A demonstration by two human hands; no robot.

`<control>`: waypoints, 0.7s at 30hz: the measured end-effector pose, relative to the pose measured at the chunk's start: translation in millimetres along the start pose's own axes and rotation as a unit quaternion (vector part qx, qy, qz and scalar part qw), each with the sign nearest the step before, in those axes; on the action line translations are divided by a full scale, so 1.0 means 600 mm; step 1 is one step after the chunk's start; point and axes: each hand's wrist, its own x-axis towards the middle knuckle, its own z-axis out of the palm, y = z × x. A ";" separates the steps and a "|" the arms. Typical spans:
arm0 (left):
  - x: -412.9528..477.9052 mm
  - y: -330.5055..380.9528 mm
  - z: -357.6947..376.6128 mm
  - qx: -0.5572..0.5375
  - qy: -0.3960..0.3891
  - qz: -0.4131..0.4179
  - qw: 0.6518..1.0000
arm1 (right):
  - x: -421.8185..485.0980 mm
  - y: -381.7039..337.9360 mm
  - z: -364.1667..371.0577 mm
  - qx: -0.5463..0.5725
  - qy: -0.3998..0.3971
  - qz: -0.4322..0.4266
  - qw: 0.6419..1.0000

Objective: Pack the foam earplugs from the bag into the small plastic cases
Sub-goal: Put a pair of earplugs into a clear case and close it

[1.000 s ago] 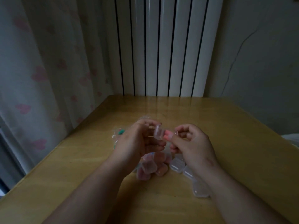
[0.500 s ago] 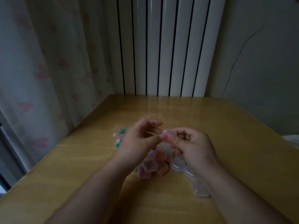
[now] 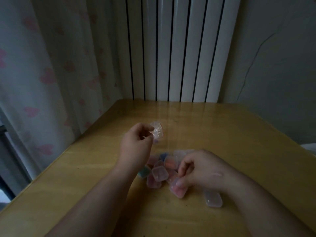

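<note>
My left hand [image 3: 136, 144]: pinched a clear plastic piece [image 3: 158, 132] above the table [image 3: 82, 170].
My right hand [image 3: 200, 170]: curled round a pink-filled case [image 3: 178, 190].

Small clear cases [image 3: 159, 173], several holding coloured earplugs [image 3: 169, 163], lie heaped; one case [image 3: 213, 200] sits apart.

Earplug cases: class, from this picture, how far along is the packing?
Done: several filled cases lie piled, with coloured earplugs showing inside. In hand: the right hand holds a pink-filled case at the pile, and the left hand pinches a clear plastic piece. Left: one empty-looking case lies nearest the person.
</note>
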 end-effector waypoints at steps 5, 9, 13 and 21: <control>0.028 -0.027 -0.018 0.086 0.075 -0.016 0.993 | 0.009 -0.002 0.017 0.001 0.090 -0.010 0.996; 0.042 -0.046 -0.024 0.167 0.084 -0.012 0.982 | 0.018 -0.011 0.004 0.112 0.216 -0.006 0.970; 0.047 -0.047 -0.041 0.342 0.135 -0.025 0.929 | 0.048 -0.020 -0.002 0.090 0.187 -0.013 0.978; 0.062 -0.065 -0.045 0.471 0.054 -0.117 0.873 | 0.127 -0.053 0.020 -0.050 0.121 0.024 0.991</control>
